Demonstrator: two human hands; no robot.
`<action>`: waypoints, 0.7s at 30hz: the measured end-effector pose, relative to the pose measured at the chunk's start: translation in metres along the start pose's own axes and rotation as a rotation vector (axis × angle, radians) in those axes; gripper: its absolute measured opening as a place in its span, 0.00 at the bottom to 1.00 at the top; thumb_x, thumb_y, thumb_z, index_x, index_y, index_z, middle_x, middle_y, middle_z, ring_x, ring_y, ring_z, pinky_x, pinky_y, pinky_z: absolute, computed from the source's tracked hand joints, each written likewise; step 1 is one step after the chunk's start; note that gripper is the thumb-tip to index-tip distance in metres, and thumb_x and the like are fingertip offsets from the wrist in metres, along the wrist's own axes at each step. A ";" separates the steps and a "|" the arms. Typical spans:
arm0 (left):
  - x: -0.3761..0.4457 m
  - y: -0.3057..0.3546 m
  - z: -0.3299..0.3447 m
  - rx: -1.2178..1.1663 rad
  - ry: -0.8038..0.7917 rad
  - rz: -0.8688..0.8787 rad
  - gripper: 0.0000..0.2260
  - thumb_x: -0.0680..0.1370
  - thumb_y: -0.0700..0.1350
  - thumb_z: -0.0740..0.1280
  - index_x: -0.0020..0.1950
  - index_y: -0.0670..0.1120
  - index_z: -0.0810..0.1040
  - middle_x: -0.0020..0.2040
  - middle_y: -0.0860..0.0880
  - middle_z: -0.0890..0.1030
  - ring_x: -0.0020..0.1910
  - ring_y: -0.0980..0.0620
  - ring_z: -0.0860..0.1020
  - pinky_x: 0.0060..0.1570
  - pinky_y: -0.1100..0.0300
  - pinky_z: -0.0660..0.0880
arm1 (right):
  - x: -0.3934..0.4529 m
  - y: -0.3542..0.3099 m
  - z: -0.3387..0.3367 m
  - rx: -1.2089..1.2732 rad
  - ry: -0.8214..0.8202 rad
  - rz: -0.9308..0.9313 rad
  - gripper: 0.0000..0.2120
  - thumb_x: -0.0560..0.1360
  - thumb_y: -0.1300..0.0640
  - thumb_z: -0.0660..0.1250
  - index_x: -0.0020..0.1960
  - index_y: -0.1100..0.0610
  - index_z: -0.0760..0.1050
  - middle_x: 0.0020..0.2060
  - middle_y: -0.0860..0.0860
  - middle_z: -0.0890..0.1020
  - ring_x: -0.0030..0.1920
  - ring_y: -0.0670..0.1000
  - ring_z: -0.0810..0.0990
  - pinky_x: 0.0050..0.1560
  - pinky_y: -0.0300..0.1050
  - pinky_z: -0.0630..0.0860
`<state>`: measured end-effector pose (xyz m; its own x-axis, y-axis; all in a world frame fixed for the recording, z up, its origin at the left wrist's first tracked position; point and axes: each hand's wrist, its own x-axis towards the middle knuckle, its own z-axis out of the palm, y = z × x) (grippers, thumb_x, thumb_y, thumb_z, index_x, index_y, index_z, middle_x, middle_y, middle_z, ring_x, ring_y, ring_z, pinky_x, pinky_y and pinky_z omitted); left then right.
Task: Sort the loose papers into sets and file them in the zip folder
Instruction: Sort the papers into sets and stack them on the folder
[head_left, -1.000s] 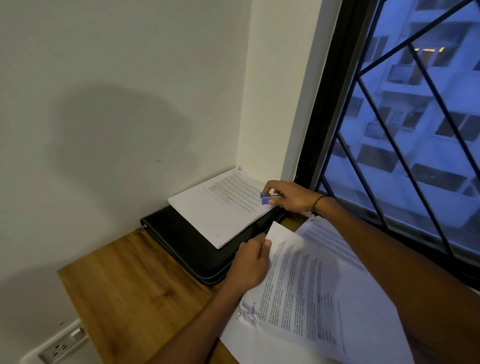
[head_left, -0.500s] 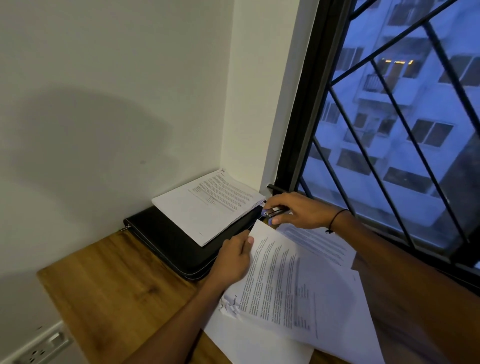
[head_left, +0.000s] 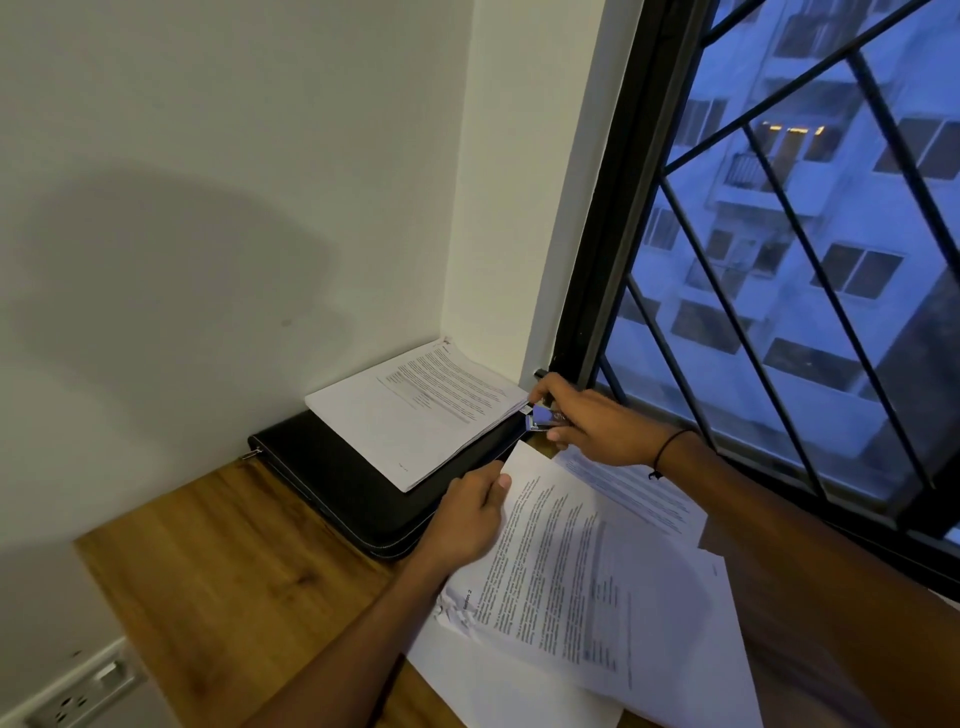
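A black zip folder (head_left: 337, 483) lies closed in the far corner of the wooden desk (head_left: 218, 587). On top of it rests a stack of printed papers (head_left: 415, 405). My right hand (head_left: 587, 421) pinches a small blue binder clip (head_left: 541, 417) at the stack's right edge. My left hand (head_left: 467, 519) grips the top corner of a printed sheet (head_left: 571, 571), lifted off several loose papers (head_left: 649, 623) spread on the desk. The sheet's lower left corner is crumpled.
White walls close in the corner behind the folder. A black window frame with a diagonal metal grille (head_left: 779, 312) runs along the right. A white power socket (head_left: 78, 696) sits on the wall at the lower left. Bare wood shows left of the papers.
My right hand drew the blue clip off the top of the stack toward its right edge near the window. The camera view shifted; my left hand still holds the sheet.
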<state>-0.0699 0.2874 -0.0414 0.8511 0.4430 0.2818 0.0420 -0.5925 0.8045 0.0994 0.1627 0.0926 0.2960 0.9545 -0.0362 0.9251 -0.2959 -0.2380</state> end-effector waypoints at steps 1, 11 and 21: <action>0.000 0.000 -0.001 -0.003 0.003 0.001 0.13 0.86 0.51 0.57 0.45 0.49 0.73 0.40 0.53 0.79 0.41 0.55 0.78 0.38 0.60 0.68 | 0.000 0.001 0.000 0.018 -0.019 0.006 0.13 0.81 0.44 0.63 0.63 0.39 0.63 0.50 0.48 0.81 0.50 0.49 0.82 0.52 0.49 0.81; -0.002 0.006 -0.002 0.016 0.002 0.041 0.11 0.86 0.48 0.58 0.45 0.53 0.72 0.35 0.56 0.76 0.35 0.63 0.76 0.31 0.71 0.64 | 0.005 -0.006 0.000 -0.153 -0.124 -0.069 0.11 0.82 0.40 0.59 0.57 0.45 0.72 0.48 0.44 0.79 0.52 0.46 0.74 0.64 0.53 0.62; -0.004 0.011 -0.003 0.070 -0.016 0.054 0.12 0.87 0.50 0.57 0.43 0.58 0.69 0.36 0.59 0.74 0.36 0.59 0.75 0.34 0.69 0.63 | 0.006 -0.015 -0.006 -0.156 -0.103 -0.133 0.10 0.81 0.45 0.66 0.59 0.49 0.77 0.50 0.44 0.78 0.56 0.45 0.73 0.61 0.46 0.56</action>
<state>-0.0746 0.2810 -0.0318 0.8611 0.3988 0.3153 0.0317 -0.6611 0.7496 0.0892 0.1722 0.1022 0.1505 0.9818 -0.1155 0.9823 -0.1617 -0.0945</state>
